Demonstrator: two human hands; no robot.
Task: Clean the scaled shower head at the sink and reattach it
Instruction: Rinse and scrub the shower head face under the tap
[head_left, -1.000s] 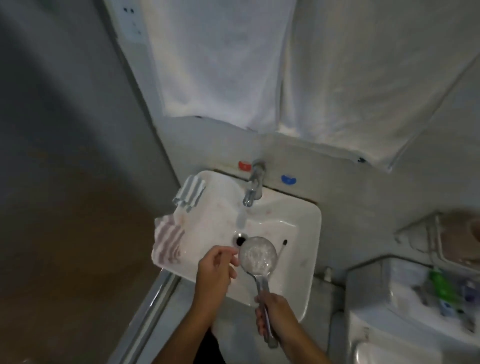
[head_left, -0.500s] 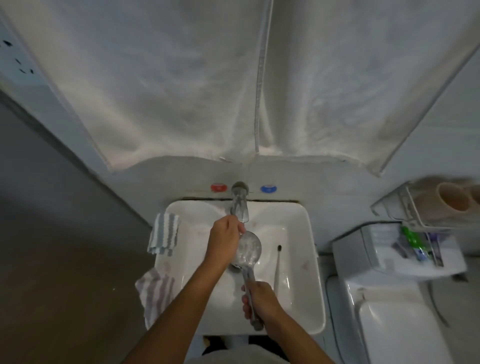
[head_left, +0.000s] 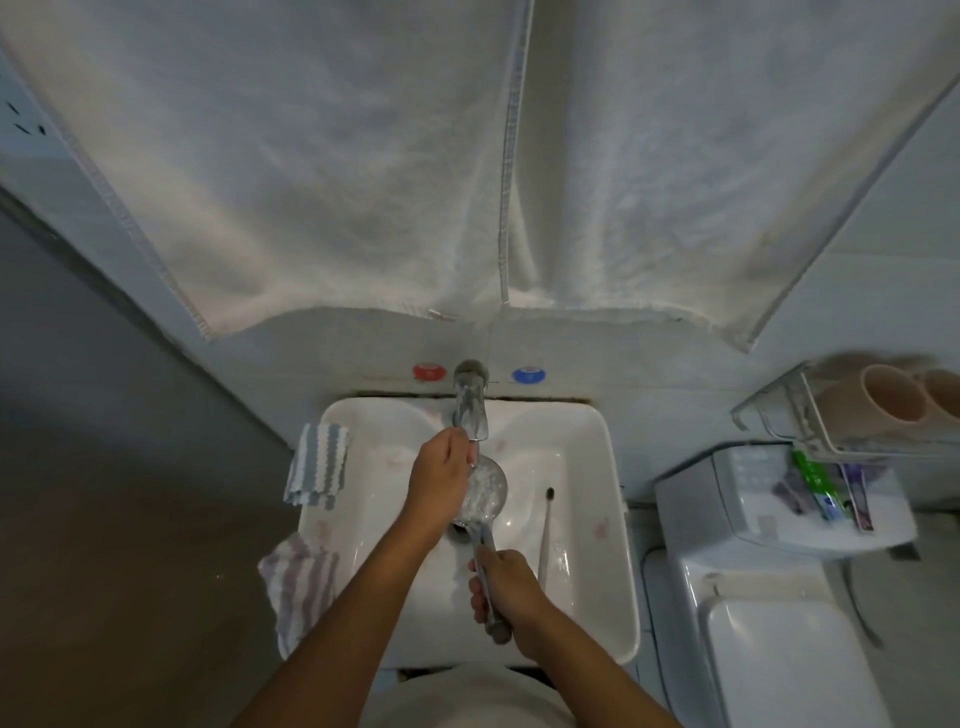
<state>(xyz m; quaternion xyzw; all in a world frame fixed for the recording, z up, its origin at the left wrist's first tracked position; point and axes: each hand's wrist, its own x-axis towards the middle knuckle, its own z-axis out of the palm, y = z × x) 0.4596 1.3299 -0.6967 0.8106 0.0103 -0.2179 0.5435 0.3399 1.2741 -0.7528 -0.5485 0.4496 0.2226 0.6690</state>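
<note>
Shower head (head_left: 485, 487), white and crusty, sits over the sink (head_left: 613, 467) under the tap (head_left: 470, 410), its handle gripped tight in the right hand (head_left: 506, 584), while the left hand (head_left: 441, 475) curls at its rim, holding what I cannot tell; rinsing seems next.

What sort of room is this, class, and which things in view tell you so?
Most likely a small home bathroom: a white ceramic basin with a chrome tap, a white toilet beside it, and large white towels hanging above.

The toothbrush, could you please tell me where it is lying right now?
The toothbrush lies inside the sink basin, right of the shower head and the drain, just ahead of the right hand.
</note>
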